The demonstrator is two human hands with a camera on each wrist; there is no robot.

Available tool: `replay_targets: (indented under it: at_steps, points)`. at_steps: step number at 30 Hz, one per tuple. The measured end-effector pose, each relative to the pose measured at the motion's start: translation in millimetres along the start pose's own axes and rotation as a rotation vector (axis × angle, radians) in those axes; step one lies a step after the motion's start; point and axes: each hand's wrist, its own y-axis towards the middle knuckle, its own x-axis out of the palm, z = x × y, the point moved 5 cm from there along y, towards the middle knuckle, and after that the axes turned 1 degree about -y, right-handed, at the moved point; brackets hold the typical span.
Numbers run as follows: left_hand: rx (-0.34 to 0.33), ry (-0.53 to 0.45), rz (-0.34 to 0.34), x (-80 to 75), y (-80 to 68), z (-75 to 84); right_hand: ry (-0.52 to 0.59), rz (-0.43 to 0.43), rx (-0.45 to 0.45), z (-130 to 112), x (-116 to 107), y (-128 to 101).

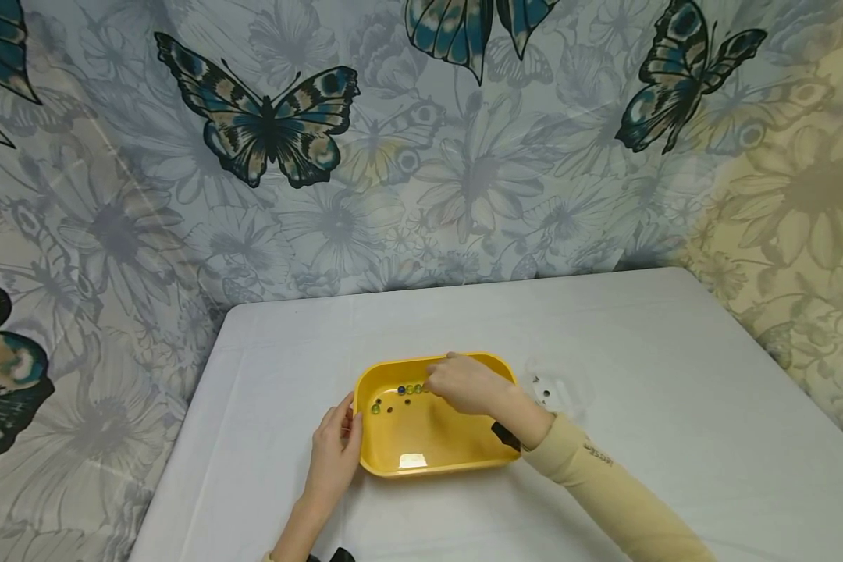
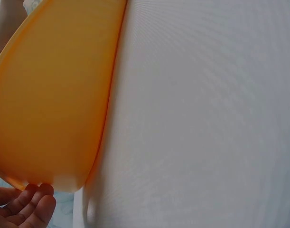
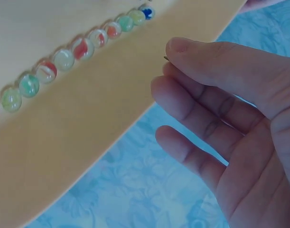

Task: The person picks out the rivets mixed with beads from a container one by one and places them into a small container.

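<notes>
A shallow yellow tray [image 1: 457,445] lies on the white-covered table. My left hand [image 1: 336,445] holds its left end, with fingertips against the outer wall in the left wrist view. Over the far side of the tray, my right hand [image 1: 467,384] pinches a tiny dark piece [image 3: 166,58] between thumb and index finger; its kind is mostly hidden. Glass marbles [image 3: 64,60], clear with coloured swirls, form a row inside the tray. A blue marble [image 1: 401,389] sits at the row's left end. Below the row are a lone greenish marble [image 1: 375,409] and small dark pieces [image 1: 407,402].
Right of the tray, a few small dark pieces [image 1: 546,393] lie on or in something transparent on the table [image 1: 639,336]. Cloth printed with butterflies and flowers [image 1: 478,179] hangs behind the table and along its sides.
</notes>
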Motion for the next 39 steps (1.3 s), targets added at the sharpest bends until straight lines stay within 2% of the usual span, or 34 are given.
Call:
replay_targets:
  at_steps: [23, 33, 39]
  points:
    - [-0.001, 0.015, 0.005, 0.0, -0.2, -0.7, 0.003, 0.048, 0.049, 23, -12, -20]
    - [-0.015, 0.009, 0.001, 0.5, -0.5, -1.3, 0.077, 0.043, 0.109, 37, -15, -29]
    - [0.002, 0.007, 0.014, 0.9, -0.7, -1.1, 0.083, 0.093, 0.121, 43, -20, -35]
